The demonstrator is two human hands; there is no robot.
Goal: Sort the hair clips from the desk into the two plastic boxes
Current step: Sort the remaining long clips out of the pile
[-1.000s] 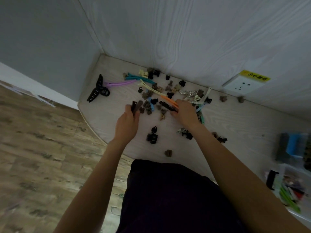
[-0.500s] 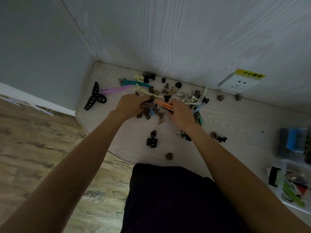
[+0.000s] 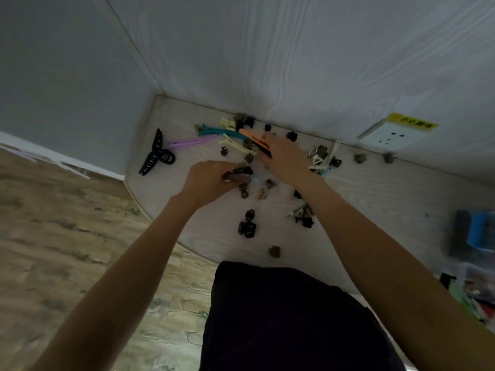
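The left hand [image 3: 207,180] is positioned over the centre-left of the scattered hair clips [image 3: 247,223], with its fingers curled closed around a brown clip [image 3: 237,178] and at least one small dark clip held against it; the grip is tight, with no visible gap between fingers and clips. The right hand [image 3: 286,159] lies further back, near the wall edge of the desk [image 3: 375,199]; its fingers are curled around a bundle of long clips, of which an orange clip [image 3: 253,137] and a black one protrude past the fingertips toward the upper left. Remaining clips are spread on the desk: a large black claw clip [image 3: 155,153] at far left, a purple long clip [image 3: 191,141] just beside it, teal clips [image 3: 219,131] and a cream clip [image 3: 237,145] behind the left hand, small black and brown clips between and in front of the two forearms, and two brown clips near the wall at right. The plastic boxes [image 3: 476,293] sit at the far right desk edge, well apart from both hands, and are blurred; one holds coloured items. The desk is pale wood-grain with a rounded left corner. A white wall socket [image 3: 387,136] with a yellow label is mounted on the wood-grain panel behind. Wood-pattern flooring [image 3: 67,250] is visible at left.
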